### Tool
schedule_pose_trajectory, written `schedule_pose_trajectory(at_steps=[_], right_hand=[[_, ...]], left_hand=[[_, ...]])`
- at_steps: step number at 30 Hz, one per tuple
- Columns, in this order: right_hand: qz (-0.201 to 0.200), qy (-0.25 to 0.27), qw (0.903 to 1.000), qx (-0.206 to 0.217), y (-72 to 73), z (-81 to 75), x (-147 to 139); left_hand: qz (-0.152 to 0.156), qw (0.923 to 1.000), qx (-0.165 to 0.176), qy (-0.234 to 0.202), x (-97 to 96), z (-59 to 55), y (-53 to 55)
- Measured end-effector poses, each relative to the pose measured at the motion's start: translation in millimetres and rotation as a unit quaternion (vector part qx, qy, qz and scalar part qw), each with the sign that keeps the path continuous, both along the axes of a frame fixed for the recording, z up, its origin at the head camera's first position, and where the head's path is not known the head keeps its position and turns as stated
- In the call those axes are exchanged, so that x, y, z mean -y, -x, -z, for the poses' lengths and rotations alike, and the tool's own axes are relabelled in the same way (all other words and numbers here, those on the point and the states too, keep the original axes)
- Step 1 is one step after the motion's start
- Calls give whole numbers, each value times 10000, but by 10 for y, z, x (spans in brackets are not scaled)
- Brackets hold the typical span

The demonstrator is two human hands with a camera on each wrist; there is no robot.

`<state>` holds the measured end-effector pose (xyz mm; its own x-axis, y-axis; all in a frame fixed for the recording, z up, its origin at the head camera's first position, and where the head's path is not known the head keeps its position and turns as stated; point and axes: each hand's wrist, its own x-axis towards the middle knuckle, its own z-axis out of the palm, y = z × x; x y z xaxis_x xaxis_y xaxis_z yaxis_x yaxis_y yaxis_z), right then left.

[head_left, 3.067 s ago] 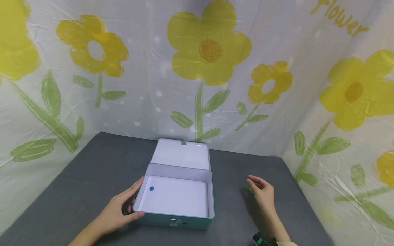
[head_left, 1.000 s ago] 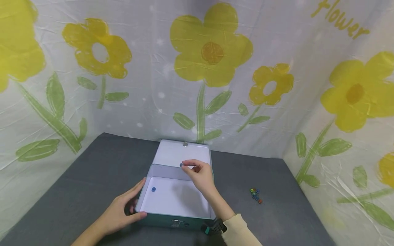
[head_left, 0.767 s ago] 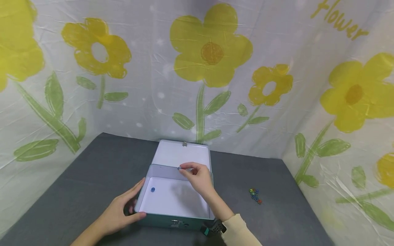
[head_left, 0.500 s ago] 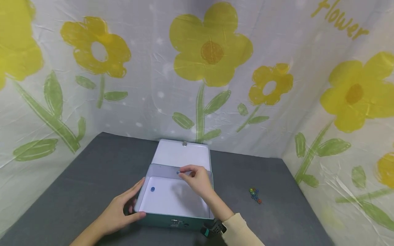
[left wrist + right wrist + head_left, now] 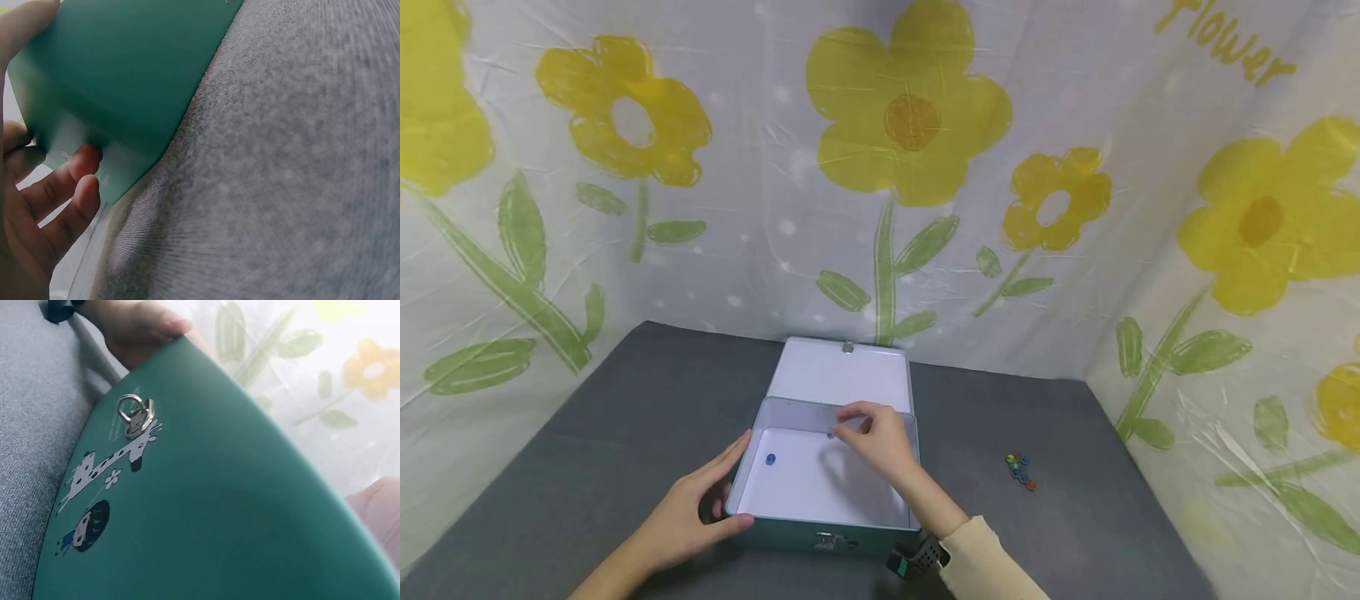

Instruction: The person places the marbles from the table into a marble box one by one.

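Note:
A green tin box [image 5: 827,533] with a white inside stands on the grey cloth, its lid [image 5: 842,375] folded back. My left hand [image 5: 688,508] grips its front left corner, thumb at the front rim and fingers along the left side [image 5: 69,181]. Over the back of the box is my right hand [image 5: 880,437], thumb and forefinger parted. A small blue glassy marble [image 5: 831,434] shows just under those fingertips. Another blue marble [image 5: 771,459] lies on the box floor at the left. In the right wrist view, the box's front [image 5: 206,487] bears a metal clasp [image 5: 137,417] and a giraffe drawing.
Several small marbles [image 5: 1019,472], green, yellow, blue and orange, lie clustered on the cloth [image 5: 1045,533] right of the box. A flower-printed curtain [image 5: 760,167] hangs behind and along the sides. The right sleeve [image 5: 985,558] passes by the box's front right corner.
My right hand has carried a blue marble from the cluster to over the box. In the last half second its thumb and forefinger have parted and the marble has dropped lower. My left hand stays put.

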<state>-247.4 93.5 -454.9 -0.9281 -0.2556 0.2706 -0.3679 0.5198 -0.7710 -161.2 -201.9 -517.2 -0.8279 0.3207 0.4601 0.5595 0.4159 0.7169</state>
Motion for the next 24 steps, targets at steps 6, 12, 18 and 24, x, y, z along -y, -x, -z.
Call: schedule_pose_trajectory(at_steps=[6,12,18,24], right_hand=[[120,239,9996,-100,-17,-59,-4],[71,344,9993,-129,-69,-124,-45],[80,324,9992,-204,-163,-126,-158],[180,415,9985,-312,-240,-83,-322]], left_hand=[[7,10000,11,-8,-8,13,5],[-25,10000,35,-1,-15,-1,-8],[-63,9999,128,25,-11,-16,-22],[-49,10000,43,38,-7,-24,-30]])
